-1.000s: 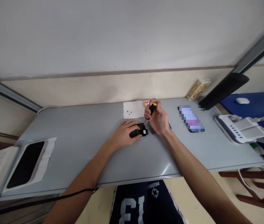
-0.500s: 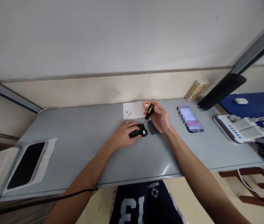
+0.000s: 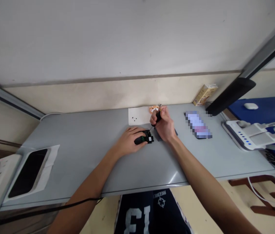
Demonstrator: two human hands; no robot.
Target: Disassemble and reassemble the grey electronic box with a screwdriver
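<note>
A small black device (image 3: 144,138) with a green part lies on the grey table (image 3: 83,143). My left hand (image 3: 128,141) rests over its left side and holds it down, fingers curled on it. My right hand (image 3: 164,126) is closed around a small screwdriver (image 3: 157,118) with a black and yellow handle. Its thin shaft slants down-left with the tip on the device. A dark flat piece (image 3: 159,136) lies on the table under my right hand.
A white sheet (image 3: 138,115) with a few tiny dark screws lies behind the device, beside an orange sticker (image 3: 153,108). A phone (image 3: 197,125) lies to the right, then a white charging hub (image 3: 246,135) with cables. A black tray (image 3: 26,171) on paper sits far left.
My right hand has turned on the screwdriver: half a second ago the yellow handle showed between the fingers, now the hand covers most of it. The left hand and device stay put.
</note>
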